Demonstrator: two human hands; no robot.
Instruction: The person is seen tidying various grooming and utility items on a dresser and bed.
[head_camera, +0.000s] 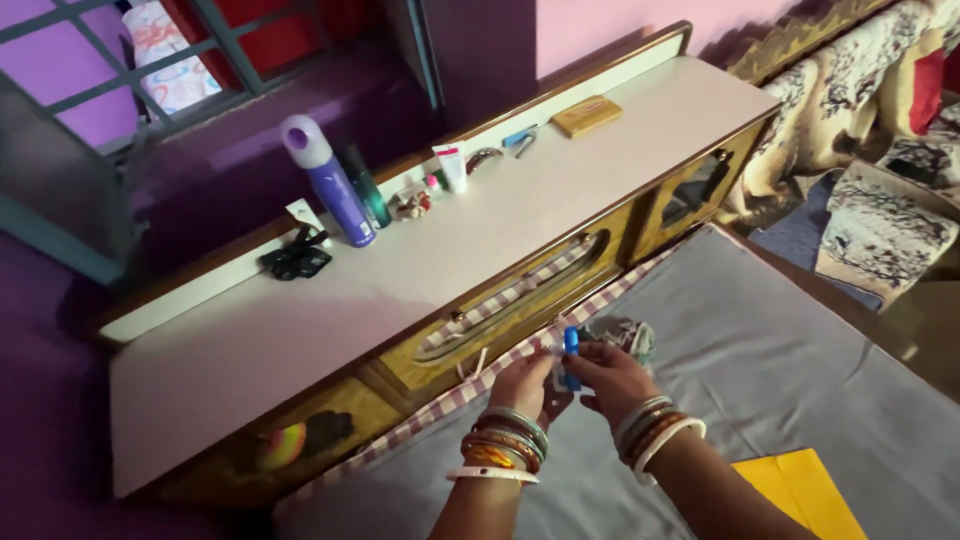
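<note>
My left hand (520, 385) and my right hand (612, 378) meet over the grey bed sheet (780, 370), just in front of the wooden headboard cabinet (520, 310). Both pinch a small blue object (571, 345) between their fingertips; its exact kind is too small to tell. A crumpled grey and white cloth or wrapper (625, 333) lies right behind my right hand. Bangles ring both wrists.
On the headboard's white top (300, 330) stand a purple spray can (330, 185), a dark bottle (365, 190), a white tube (452, 165), a black hair tie (295, 260) and a tan flat box (586, 115). A yellow sheet (800, 490) lies on the bed. Patterned blankets (870, 150) pile at right.
</note>
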